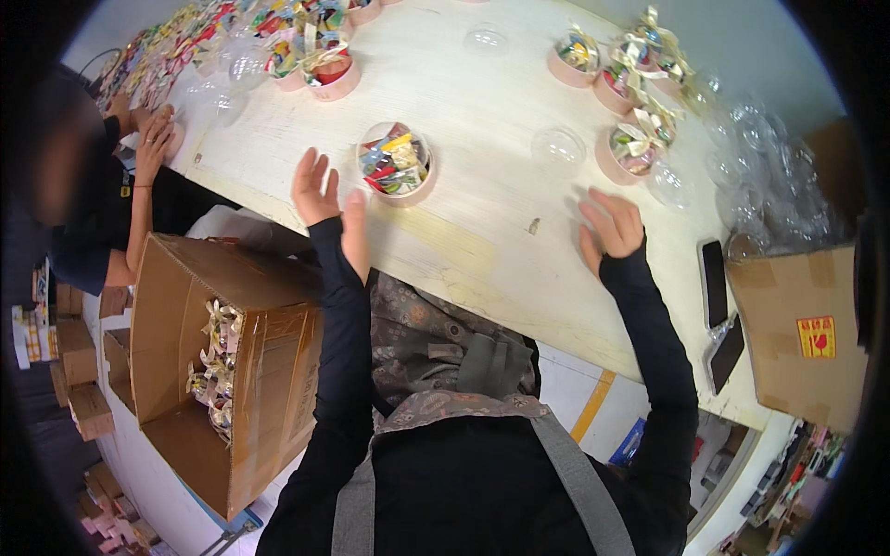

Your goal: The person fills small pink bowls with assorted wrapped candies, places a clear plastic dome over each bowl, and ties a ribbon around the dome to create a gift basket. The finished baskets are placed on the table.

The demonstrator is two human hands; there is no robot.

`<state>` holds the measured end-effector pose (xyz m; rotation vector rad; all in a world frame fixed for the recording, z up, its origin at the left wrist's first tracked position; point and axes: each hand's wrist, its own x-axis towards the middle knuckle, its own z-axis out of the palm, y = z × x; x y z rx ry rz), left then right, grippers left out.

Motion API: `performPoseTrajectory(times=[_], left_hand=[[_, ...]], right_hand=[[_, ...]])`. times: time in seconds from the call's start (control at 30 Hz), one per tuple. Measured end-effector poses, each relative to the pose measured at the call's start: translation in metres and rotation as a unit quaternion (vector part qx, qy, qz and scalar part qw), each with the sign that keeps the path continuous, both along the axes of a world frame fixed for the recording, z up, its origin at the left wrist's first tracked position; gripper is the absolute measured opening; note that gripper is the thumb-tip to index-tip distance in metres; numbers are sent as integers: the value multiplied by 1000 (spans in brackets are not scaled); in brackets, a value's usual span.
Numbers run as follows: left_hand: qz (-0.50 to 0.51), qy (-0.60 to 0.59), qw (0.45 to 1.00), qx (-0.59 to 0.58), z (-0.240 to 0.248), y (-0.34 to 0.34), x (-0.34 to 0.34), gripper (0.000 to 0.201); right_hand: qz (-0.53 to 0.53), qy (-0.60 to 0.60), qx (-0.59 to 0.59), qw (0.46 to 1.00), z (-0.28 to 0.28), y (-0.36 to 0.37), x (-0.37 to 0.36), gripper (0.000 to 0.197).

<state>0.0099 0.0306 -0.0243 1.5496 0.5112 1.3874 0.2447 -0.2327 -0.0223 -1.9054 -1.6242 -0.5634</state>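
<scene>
A round pink box (pixel 414 195) filled with colourful small wrapped packets (pixel 397 159) sits on the white table, and what looks like a clear dome leans over its far side. Just left of that box, my left hand (pixel 324 199) is held with thumb and fingers apart, not touching it. Farther right, my right hand (pixel 613 225) hovers over the table with loosely bent, parted fingers and nothing in them. Beyond it lies a clear plastic dome (pixel 559 150). Pink boxes with cream ribbon bows (pixel 632 153) stand at the far right.
A large open carton (pixel 269 371) with bow-topped items stands left of my lap. At the far left, another person's hands (pixel 153 139) work near a heap of packets (pixel 171 56). Two phones (pixel 714 283), bagged clear domes (pixel 765 167) and a carton (pixel 797 324) are at right.
</scene>
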Motion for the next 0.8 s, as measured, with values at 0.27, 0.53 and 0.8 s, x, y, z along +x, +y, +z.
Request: performPoseTrajectory(times=[0.27,0.53,0.8], left_hand=[[-151,62,964,-210,-23,49,29,73],[-148,166,974,33,-23,-4,22,119],[-144,261,954,33,-2,-30,4,127]], right_hand=[[-33,141,-115,983,-9,86,16,60],[192,168,21,967,40,145,-58,81],[276,450,-106,843,25,132,-60,67]])
